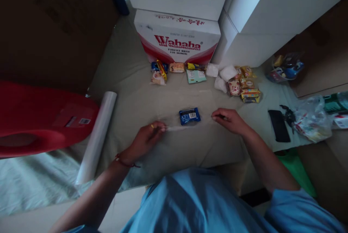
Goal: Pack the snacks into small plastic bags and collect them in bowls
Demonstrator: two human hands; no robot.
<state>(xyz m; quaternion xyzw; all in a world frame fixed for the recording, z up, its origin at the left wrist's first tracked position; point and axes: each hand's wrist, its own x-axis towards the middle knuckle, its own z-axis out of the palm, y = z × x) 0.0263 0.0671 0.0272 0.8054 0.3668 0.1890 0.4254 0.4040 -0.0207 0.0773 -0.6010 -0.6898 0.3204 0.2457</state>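
Observation:
A small blue snack packet (189, 116) with a white barcode label lies in front of me on a thin sheet of clear plastic film (172, 120). My left hand (149, 136) is closed on the film's near left edge, where the plastic bunches into a pale fold running right. On the far side of the packet, my right hand (227, 119) pinches the film's right edge between thumb and fingers. Both hands are apart from the packet. The film is so clear that its full outline is hard to make out.
A Wahaha carton (178, 39) stands at the back, with several wrapped snacks (196, 76) in front. A film roll (97, 137) and a red plastic object (46, 117) lie left. Rightward are a black phone (279, 125), a plastic bag (312, 119) and a tub of snacks (285, 68).

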